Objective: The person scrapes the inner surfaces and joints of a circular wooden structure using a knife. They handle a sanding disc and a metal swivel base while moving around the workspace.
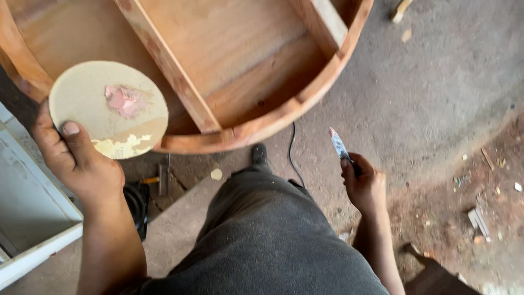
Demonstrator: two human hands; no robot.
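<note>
My left hand (76, 158) grips a round beige disc (93, 104) by its lower edge, thumb on top. A dab of pink putty (124, 101) sits near the disc's middle, and a flaky pale patch marks its lower rim. My right hand (364, 186) holds a small putty knife (339, 145), blade pointing up and left, tipped with pink. Just beyond both hands lies a round wooden frame (262, 123) with inner braces, lying open side up on the floor.
Grey concrete floor (436, 98) spreads to the right, with dirt and scraps of debris at the far right. A white panel (33, 218) lies at the left. A black cable (291, 153) runs by my dark-trousered leg (262, 229). A hammer-like tool (161, 177) rests under the frame's rim.
</note>
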